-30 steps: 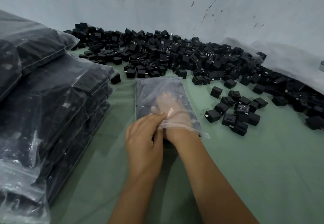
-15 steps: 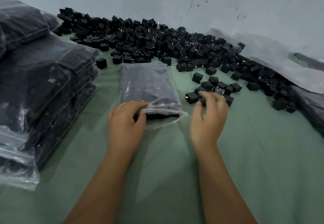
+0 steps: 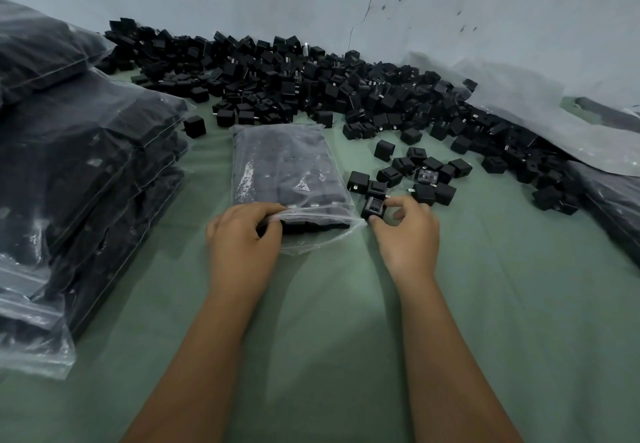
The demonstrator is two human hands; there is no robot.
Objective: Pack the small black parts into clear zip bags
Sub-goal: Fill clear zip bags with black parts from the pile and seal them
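Fingers, right hand [image 3: 407, 234]: thumb and forefinger are closing on one small black part [image 3: 373, 207], which is sitting on the green cloth [image 3: 485, 304] just beside the bag's open corner; the remaining fingers are curling loosely and holding nothing.

Fingers, left hand [image 3: 242, 238]: curling over the near edge of the clear zip bag [image 3: 287, 172], pinching the upper film and keeping the mouth lifted toward the person.

Zip bag: lying flat at centre, already holding rows of black parts, mouth unsealed and facing the hands.

Loose stock: a small cluster of parts [image 3: 415, 172] is lying just beyond the right hand; the main heap [image 3: 311, 75] is spreading along the wall [image 3: 485, 9] behind.

Finished stock: filled bags [image 3: 86, 165] are stacking up at the left; further plastic sheeting [image 3: 519, 113] is lying at the right.

Step in hand, as judged: filling. One part is being picked up for insertion while the bag is being held open.

Next move, as judged: carrying the part sideways into the mouth and seating it against the packed row, with the left hand holding the gap wide enough. How many more the bag takes cannot be told; sealing follows once it is full.
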